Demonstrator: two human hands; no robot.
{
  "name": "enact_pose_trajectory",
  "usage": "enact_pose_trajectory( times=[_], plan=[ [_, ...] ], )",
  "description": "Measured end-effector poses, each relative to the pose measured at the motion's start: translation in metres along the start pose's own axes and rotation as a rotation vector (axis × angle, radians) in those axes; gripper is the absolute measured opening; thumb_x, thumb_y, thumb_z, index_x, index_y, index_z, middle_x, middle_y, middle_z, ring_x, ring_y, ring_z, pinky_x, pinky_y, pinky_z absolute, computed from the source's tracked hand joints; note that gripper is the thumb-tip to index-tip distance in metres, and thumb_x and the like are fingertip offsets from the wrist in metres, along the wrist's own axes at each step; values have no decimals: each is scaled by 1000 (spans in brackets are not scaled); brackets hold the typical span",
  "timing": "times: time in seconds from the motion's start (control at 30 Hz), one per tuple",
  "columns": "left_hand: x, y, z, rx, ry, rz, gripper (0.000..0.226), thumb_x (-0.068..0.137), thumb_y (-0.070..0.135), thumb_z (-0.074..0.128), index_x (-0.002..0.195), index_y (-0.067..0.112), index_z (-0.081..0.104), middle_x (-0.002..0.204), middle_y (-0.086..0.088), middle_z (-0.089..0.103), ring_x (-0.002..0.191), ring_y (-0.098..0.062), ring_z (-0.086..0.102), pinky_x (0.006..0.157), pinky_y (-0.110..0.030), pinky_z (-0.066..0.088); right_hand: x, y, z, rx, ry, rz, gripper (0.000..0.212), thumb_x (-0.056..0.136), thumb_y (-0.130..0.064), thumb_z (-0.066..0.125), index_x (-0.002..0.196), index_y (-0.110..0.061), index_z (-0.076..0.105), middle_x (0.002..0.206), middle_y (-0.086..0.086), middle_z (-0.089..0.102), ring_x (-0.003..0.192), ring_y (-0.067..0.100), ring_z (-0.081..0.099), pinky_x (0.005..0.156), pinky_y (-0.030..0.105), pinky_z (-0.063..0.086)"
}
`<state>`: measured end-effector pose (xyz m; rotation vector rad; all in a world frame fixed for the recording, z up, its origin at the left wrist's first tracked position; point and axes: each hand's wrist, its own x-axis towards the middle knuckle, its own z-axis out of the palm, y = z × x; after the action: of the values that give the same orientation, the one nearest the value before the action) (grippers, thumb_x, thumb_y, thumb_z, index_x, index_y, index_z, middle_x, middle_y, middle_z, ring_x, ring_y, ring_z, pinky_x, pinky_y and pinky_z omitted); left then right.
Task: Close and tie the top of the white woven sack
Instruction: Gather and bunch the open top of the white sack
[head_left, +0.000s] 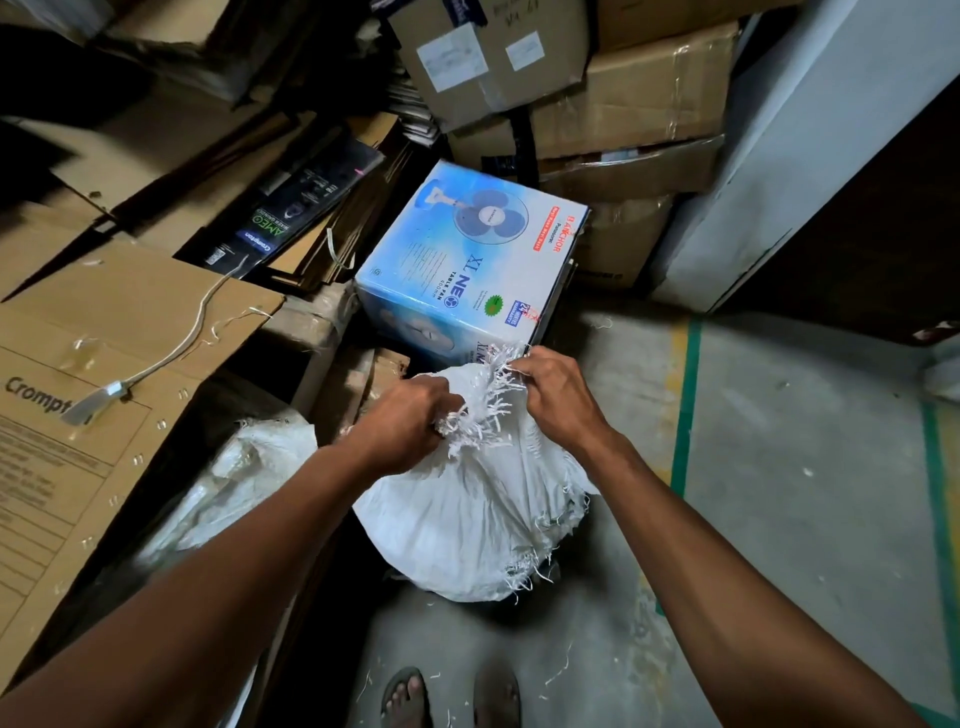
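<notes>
A full white woven sack (467, 519) stands on the concrete floor in front of my feet. Its frayed top edge (483, 410) is bunched together between my two hands. My left hand (405, 415) grips the gathered fabric from the left, fingers closed around it. My right hand (556, 389) pinches the frayed edge from the right, a little higher. Loose white threads stick out between the hands and along the sack's lower right side. No string or cord shows on the sack.
A blue table fan box (467, 265) lies just behind the sack. Brown cartons (613, 104) are stacked at the back, flattened cardboard (104, 364) with a white cable to the left. Another white sack (244, 478) lies at the left. Grey floor with green tape lines (685, 405) extends right.
</notes>
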<state>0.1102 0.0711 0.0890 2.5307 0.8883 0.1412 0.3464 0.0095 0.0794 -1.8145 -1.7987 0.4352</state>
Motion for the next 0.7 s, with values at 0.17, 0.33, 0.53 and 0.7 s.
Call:
enact_pose_trajectory(
  times=[0.17,0.33,0.53,0.7],
  plan=[
    [15,28,21,-55,62,-38,23,72,16,63,86,28,76,148,-5,50,127,-39,43,95,-58,46,3,1,10,78,-11,-1,53,75,22,55,111,-7,81,106,7,74,102,24,70,92,12,45],
    [29,34,41,-286,143,-57,31,80,25,56,98,16,81,172,-10,27,152,-41,36,118,-53,37,0,5,10,155,-41,-62,41,86,11,62,118,-9,80,115,8,76,110,24,73,99,36,58],
    [44,34,28,-438,223,-33,26,84,29,60,95,21,82,98,5,80,91,-10,72,79,-31,55,-6,8,1,274,-67,-25,32,89,2,56,117,-11,62,100,9,71,87,27,66,82,39,54],
    [44,27,20,-304,199,-36,23,78,-2,78,90,17,80,83,-2,79,79,2,67,67,-30,52,-16,25,-12,401,-143,226,32,101,-5,60,126,-21,47,102,-1,66,93,15,67,84,29,54]
  ],
)
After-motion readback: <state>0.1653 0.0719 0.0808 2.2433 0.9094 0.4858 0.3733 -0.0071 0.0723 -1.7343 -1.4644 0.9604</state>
